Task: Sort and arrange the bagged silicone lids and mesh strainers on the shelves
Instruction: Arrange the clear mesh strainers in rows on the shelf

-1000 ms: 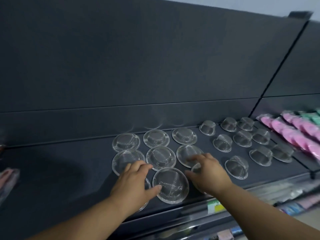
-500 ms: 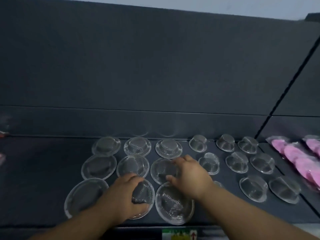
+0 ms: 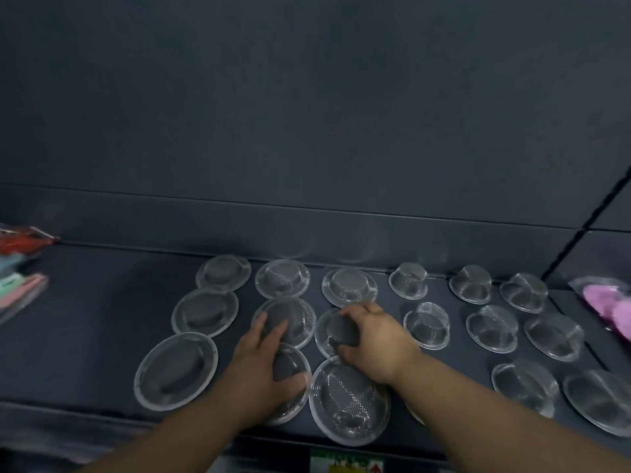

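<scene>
Several clear-bagged mesh strainers lie in rows on a dark shelf (image 3: 85, 319): wide flat ones on the left, such as one at the front (image 3: 176, 370), and small deep ones (image 3: 426, 324) on the right. My left hand (image 3: 263, 367) rests flat on a front-row strainer (image 3: 290, 370), its fingertips reaching the strainer behind (image 3: 297, 319). My right hand (image 3: 375, 339) grips the dome of a middle-row strainer (image 3: 333, 332) between thumb and fingers. A large strainer (image 3: 348, 401) lies just below that hand. Bagged pink silicone lids (image 3: 607, 302) sit at the far right.
Bagged red and pastel items (image 3: 17, 268) lie at the shelf's left end. The shelf's back panel (image 3: 307, 131) rises behind the rows. A price label (image 3: 348, 464) sits on the front edge. A black divider (image 3: 580, 233) separates the right bay.
The view has shifted left and down. My left hand slid forward over the front strainer toward the one behind. My right hand stays curled on the middle strainer.
</scene>
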`<act>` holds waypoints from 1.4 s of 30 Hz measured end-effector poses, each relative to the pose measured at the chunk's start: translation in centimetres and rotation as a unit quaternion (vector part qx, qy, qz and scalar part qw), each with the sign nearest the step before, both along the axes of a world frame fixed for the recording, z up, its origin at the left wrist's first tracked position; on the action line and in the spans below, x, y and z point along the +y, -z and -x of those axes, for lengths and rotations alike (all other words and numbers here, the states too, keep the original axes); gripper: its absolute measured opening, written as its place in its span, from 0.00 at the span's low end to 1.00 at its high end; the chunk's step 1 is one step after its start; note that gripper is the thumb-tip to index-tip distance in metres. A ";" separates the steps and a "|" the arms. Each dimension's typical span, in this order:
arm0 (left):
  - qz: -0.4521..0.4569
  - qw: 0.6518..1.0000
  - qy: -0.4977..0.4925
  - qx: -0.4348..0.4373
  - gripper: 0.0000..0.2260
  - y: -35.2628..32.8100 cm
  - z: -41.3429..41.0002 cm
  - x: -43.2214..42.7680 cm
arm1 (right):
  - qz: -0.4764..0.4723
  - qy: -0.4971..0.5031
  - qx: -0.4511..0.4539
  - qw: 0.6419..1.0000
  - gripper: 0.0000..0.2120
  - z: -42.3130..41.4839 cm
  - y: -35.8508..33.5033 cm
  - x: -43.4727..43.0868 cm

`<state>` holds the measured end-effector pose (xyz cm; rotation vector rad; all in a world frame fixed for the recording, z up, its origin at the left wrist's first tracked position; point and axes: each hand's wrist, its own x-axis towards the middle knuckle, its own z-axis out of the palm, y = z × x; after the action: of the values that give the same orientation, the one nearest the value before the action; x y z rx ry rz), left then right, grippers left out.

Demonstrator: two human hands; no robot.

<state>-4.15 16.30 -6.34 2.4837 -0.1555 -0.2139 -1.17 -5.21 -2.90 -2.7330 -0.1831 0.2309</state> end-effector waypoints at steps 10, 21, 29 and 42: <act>0.001 0.997 0.026 -0.068 0.38 -0.9 -2.2 0.0 | -0.010 0.060 -0.018 0.998 0.30 -2.4 -0.7 0.1; -0.008 0.996 0.055 -0.068 0.33 -1.0 -7.9 0.1 | 0.016 0.143 0.014 0.990 0.31 -8.8 0.7 1.2; 0.003 0.993 0.059 -0.106 0.30 -1.4 -8.4 0.5 | 0.031 0.141 0.005 0.990 0.31 -9.1 0.8 1.2; -0.054 0.990 0.080 -0.100 0.29 -1.6 -9.1 1.1 | 0.012 0.154 -0.011 0.988 0.30 -8.1 0.8 0.0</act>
<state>4.97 17.39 -4.73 2.5987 -0.4380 -0.0407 6.97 -5.18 -3.74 -2.7395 0.2382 0.1162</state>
